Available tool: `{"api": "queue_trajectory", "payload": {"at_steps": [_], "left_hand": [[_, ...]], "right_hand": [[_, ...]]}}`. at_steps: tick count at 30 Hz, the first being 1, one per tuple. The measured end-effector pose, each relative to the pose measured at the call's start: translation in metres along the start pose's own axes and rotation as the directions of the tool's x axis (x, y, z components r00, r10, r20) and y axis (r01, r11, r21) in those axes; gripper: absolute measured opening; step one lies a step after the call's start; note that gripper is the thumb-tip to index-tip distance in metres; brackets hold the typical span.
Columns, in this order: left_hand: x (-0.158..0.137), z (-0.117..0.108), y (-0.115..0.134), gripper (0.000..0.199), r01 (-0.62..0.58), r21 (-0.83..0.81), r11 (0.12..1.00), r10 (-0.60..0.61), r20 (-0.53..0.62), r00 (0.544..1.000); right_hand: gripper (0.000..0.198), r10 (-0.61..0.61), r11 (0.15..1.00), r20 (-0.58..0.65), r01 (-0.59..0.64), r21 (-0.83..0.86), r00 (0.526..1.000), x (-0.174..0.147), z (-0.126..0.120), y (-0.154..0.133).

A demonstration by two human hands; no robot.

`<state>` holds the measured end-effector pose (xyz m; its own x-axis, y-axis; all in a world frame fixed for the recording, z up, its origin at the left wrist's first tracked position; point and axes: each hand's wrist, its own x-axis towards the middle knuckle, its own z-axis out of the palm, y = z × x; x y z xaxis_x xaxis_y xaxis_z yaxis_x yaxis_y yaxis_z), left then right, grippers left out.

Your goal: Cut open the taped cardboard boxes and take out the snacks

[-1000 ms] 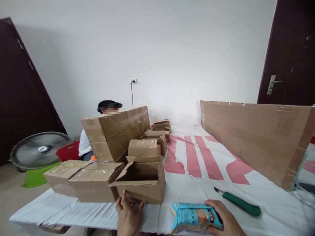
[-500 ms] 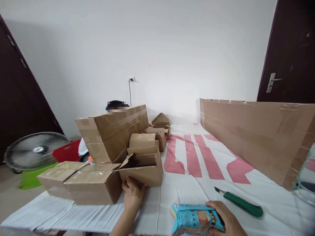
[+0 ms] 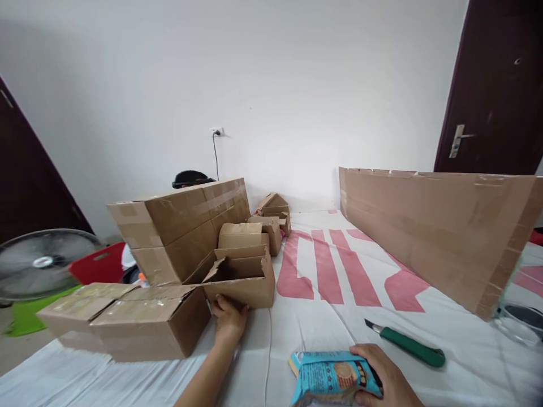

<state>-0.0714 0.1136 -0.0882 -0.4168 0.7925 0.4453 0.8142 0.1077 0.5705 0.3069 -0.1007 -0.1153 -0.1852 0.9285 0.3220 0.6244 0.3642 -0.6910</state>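
My left hand point(image 3: 229, 321) presses its fingertips against the near side of an open-topped cardboard box point(image 3: 248, 293), the thumb stretched out along the bottom. It touches the box without wrapping round it. At the bottom of the view my right hand point(image 3: 384, 373) is closed round the right end of a blue biscuit packet point(image 3: 331, 370) printed with a round biscuit. The packet is held low over the cloth; its near edge is partly cut off by the frame. To the right of that hand lies a green box cutter point(image 3: 411, 345), blade out.
Two taped boxes point(image 3: 139, 325) stand left of my left arm, with a taller stack point(image 3: 178, 232) behind them. More open cartons point(image 3: 271, 226) line up beyond. A long cardboard panel point(image 3: 424, 232) stands right. Another person's head point(image 3: 190, 178) shows behind the stack. A fan point(image 3: 42, 261) stands left.
My left hand has pushed the open box slightly away, relative to the taped boxes beside it. The view has turned a little right. My right hand keeps its hold on the packet.
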Motion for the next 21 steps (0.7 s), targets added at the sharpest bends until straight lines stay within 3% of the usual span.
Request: {"api": "queue_trajectory", "payload": {"at_steps": [3,9,11,17,19,21], "left_hand": [[-0.009,-0.004,-0.008,0.087,-0.024,-0.064,0.998,0.022,-0.033,0.999],[-0.016,-0.010,-0.017,0.041,-0.102,-0.174,0.980,0.091,-0.069,0.993],[-0.015,-0.011,-0.017,0.034,-0.137,-0.191,0.972,0.123,-0.083,0.989],[-0.021,-0.021,-0.006,0.052,-0.239,-0.180,0.954,0.189,-0.257,0.948],[-0.026,-0.028,0.002,0.058,-0.314,-0.139,0.939,0.258,-0.317,0.912],[-0.029,-0.039,0.011,0.058,-0.411,-0.069,0.909,0.354,-0.392,0.849]], "right_hand": [[0.066,-0.021,1.000,-0.023,0.022,0.018,0.999,-0.001,0.002,0.003],[0.064,-0.029,1.000,-0.026,0.029,-0.002,0.999,-0.003,0.002,0.003],[0.063,-0.019,1.000,-0.022,0.019,-0.010,1.000,-0.002,0.001,0.001],[0.063,-0.004,1.000,-0.029,0.004,0.004,1.000,0.000,0.000,-0.005],[0.063,0.012,1.000,-0.015,-0.012,0.024,1.000,-0.001,-0.002,-0.008],[0.066,0.027,0.996,0.017,-0.028,0.080,1.000,-0.002,-0.008,-0.012]]}}
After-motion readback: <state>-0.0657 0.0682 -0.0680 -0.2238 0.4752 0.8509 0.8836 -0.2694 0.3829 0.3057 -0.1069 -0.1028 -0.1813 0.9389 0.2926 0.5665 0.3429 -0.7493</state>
